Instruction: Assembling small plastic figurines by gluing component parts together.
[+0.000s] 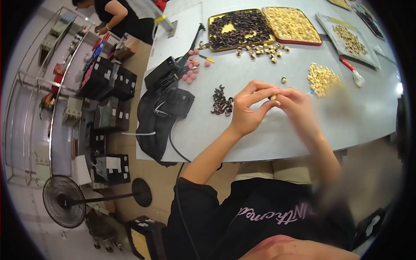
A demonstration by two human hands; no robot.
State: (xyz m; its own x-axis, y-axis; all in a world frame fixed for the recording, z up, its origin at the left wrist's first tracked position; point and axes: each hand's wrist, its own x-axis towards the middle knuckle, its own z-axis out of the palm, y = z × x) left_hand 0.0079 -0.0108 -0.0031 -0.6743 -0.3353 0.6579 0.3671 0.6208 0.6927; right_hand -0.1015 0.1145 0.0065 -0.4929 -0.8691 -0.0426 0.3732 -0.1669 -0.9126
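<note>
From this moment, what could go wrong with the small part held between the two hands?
The small pale part is pinched only by fingertips of the left hand and right hand, above the grey table; it could slip and roll off the near edge. A moving wrist might also scatter the pile of dark curved pieces close by.

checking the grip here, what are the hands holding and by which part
A small pale yellowish piece, pinched between the fingertips of the left hand and right hand; which part cannot be told.

Pale grey table [242,138], black clips [222,104], pink beads [191,71], cream pieces [321,77], red-rimmed tray [303,42].
</note>
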